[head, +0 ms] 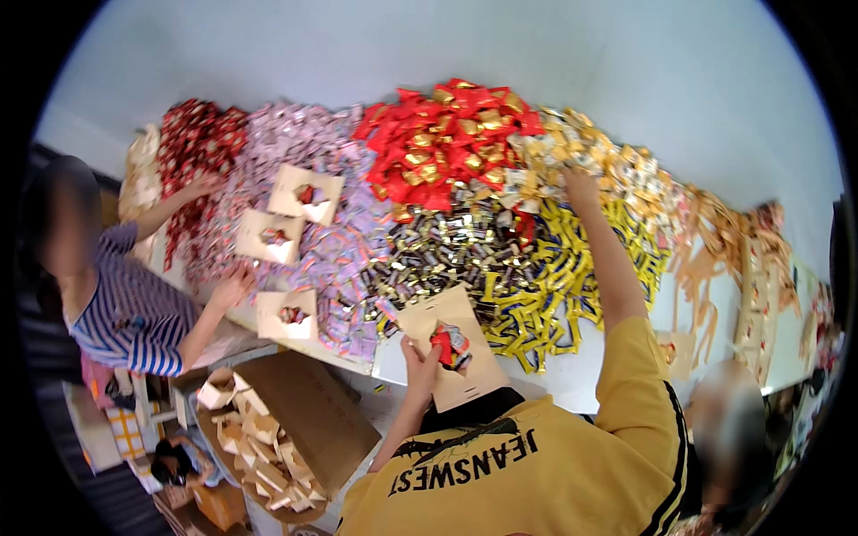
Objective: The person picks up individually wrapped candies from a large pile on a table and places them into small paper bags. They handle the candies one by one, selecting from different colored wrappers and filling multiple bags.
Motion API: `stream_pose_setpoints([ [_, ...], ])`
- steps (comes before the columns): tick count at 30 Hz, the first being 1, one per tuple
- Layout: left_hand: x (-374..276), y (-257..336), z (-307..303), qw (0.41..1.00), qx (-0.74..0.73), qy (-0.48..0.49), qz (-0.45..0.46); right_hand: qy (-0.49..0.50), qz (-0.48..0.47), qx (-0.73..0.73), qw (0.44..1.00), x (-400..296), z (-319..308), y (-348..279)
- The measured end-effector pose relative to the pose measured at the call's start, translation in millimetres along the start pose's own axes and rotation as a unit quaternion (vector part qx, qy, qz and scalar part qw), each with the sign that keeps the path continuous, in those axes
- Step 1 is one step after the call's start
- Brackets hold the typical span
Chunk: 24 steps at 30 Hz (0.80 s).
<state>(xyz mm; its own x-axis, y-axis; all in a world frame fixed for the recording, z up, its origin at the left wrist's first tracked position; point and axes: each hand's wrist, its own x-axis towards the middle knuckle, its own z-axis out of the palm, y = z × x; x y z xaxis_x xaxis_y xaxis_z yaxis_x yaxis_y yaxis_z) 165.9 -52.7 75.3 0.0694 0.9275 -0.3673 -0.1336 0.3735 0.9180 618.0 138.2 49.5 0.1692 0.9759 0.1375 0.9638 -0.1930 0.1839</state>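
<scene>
My left hand (421,367) grips an open-topped, light brown cardboard box (481,372) at its left side, with the thumb over the opening. Red and other wrapped sweets (450,345) lie inside the box, which is close to my chest. My right hand (580,179) reaches far forward to the heap of gold-and-white wrapped sweets (627,171); its fingertips are hard to make out, so what they hold is unclear. Between my hands are dark and gold wrapped sweets (436,251) and yellow-and-blue stick packets (529,335). Beyond them rises a heap of red-and-gold packets (462,127).
Three similar boxes (267,234) stand at left among purple packets (342,268). A co-worker in a striped shirt (144,315) reaches over the heaps there. A large carton (322,415) of folded boxes is at lower left. Tan ribbons (704,268) and another person (727,435) are at right.
</scene>
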Motion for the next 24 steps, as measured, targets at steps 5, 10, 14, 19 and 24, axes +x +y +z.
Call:
stream_pose_setpoints([
  [5, -2.1, 28.5, 7.7, 0.997, -0.042, 0.057, -0.020, 0.057, 0.095, 0.133, 0.985, -8.6, -64.9, -23.1],
  [10, 33.6, 31.2, 3.1, 0.998, -0.008, 0.050, 0.043, 0.022, 0.044, 0.633, 0.773, -99.1, -123.3, -94.2],
  [14, 48.4, 51.8, 11.3, 0.995, -0.027, -0.023, 0.096, -0.182, 0.005, 0.613, 0.769, -174.5, -197.2, -196.7],
  [19, 51.8, 58.6, 2.8, 0.989, 0.008, 0.013, 0.148, -0.069, 0.048, 0.492, 0.866, -189.3, -201.7, -258.0],
  [24, 50.2, 60.2, -21.0, 0.977, 0.068, 0.007, 0.204, 0.071, 0.062, 0.418, 0.903, -187.3, -189.2, -297.5],
])
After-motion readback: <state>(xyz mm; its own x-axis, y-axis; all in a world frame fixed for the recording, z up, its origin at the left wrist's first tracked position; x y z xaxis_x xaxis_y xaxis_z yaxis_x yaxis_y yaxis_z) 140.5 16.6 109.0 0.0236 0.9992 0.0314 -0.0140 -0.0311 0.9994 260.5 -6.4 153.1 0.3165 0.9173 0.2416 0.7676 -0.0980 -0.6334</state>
